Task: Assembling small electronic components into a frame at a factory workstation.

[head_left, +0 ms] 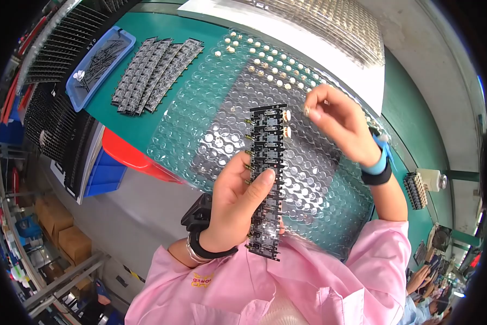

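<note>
My left hand (pixel 232 208) is wrapped round a long black circuit board strip (pixel 266 154), thumb across its face. The strip stands almost upright in the picture, over a clear blister tray (pixel 192 116). Two cream round parts (pixel 286 123) sit at its upper right edge. Just right of that edge my right hand (pixel 343 130) is closed in a pinch, apart from the strip. A tiny pale piece (pixel 307 111) shows at its fingertips, seemingly another round part. Several rows of the same small parts (pixel 276 70) lie in the tray's far pockets.
Several board strips (pixel 157 76) lie overlapped on the green table at the left. Beside them is a blue bin (pixel 77 103) of thin dark pieces. Stacked clear trays (pixel 346 27) stand at the back. A red stool (pixel 132 154) is below the table edge; co-workers sit at lower right.
</note>
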The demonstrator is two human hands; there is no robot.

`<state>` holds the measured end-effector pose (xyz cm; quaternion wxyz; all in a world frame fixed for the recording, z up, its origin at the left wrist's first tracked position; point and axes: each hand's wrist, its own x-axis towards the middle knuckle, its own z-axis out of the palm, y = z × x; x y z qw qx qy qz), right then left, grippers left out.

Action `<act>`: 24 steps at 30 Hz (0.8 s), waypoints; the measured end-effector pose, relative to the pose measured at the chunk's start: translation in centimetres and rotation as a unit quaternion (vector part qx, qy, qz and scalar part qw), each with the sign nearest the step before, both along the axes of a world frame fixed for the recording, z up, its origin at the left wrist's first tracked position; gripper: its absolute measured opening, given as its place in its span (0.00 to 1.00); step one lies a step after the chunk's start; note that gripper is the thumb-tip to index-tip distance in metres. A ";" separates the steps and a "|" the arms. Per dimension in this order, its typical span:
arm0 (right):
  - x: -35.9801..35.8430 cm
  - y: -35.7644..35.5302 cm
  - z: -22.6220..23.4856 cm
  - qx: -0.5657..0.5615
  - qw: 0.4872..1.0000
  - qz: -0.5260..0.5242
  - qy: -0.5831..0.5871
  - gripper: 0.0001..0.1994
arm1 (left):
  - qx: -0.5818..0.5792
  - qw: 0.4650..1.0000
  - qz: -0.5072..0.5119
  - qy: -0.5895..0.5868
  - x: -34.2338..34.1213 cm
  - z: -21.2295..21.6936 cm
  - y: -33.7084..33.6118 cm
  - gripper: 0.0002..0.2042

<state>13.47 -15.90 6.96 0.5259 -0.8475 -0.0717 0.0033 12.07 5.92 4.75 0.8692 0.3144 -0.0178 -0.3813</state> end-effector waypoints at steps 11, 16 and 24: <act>-3.5 2.9 0.7 0.070 0.996 0.049 -0.009 0.07 | 0.037 0.998 0.019 -0.051 -0.3 0.1 -0.7 0.09; -3.6 3.2 0.9 0.024 0.998 0.039 -0.051 0.08 | 0.042 0.998 0.004 -0.053 -0.3 0.2 -0.7 0.08; -3.3 3.3 0.7 -0.004 0.989 -0.006 -0.147 0.08 | 0.055 0.996 0.015 -0.076 -0.4 0.1 -1.0 0.09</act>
